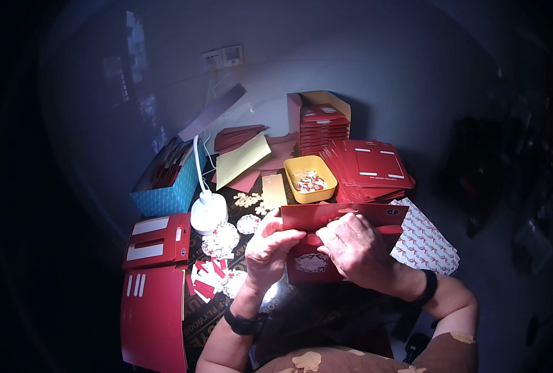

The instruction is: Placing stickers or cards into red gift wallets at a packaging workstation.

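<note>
So the red folder (pixel 308 263) is front and center over the dark table (pixel 304 314), with its flap (pixel 382 215) raised on the far side. The left hand (pixel 267 248) has it by the left edge — pretty narrow grip, thumb and fingers closed on it. The right hand (pixel 355 248) is on the middle, fingers bunched up just below the slot (pixel 347 211); can't tell if they're pinching anything, the hand itself covers that spot. Just behind sits a yellow tub (pixel 313 197) of red and white bits (pixel 310 181), with a red pile (pixel 376 163) right beside it. Patterned paper (pixel 425 242) lies off to the right. Over left — white lamp (pixel 209 214), blue box (pixel 167 202), loose strips (pixel 207 277) near the left wrist.
</note>
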`<state>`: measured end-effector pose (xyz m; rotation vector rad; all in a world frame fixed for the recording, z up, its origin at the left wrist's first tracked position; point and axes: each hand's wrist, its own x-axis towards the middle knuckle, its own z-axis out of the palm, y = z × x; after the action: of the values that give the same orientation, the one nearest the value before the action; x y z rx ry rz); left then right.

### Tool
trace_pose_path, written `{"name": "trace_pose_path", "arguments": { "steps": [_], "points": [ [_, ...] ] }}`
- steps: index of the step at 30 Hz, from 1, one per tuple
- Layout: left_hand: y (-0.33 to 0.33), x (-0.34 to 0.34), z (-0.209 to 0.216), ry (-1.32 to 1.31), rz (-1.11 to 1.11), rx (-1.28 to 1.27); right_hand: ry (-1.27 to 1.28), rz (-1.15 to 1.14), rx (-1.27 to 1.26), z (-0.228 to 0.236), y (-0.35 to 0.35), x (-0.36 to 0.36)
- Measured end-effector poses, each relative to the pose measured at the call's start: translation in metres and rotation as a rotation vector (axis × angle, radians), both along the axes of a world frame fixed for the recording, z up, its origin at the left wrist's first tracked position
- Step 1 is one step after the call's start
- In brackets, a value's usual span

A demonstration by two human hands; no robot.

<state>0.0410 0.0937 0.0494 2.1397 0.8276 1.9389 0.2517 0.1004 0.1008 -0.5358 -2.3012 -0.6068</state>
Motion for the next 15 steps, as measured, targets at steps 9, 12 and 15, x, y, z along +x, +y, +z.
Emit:
{"name": "trace_pose_path", "arguments": {
  "steps": [9, 12, 15],
  "points": [
    [-0.0015, 0.0048, 0.0059, -0.042, -0.023, -0.020, 0.001, 0.006, -0.003, -0.0001, 0.0020, 0.0019],
    [-0.0044, 0.0024, 0.0028, -0.048, -0.046, -0.075, -0.026, -0.012, 0.000, 0.0014, -0.0003, 0.0009],
    [-0.0012, 0.0030, -0.0003, -0.054, -0.013, -0.103, -0.035, -0.041, -0.014, 0.0062, -0.0039, -0.0035]
  ]
}}
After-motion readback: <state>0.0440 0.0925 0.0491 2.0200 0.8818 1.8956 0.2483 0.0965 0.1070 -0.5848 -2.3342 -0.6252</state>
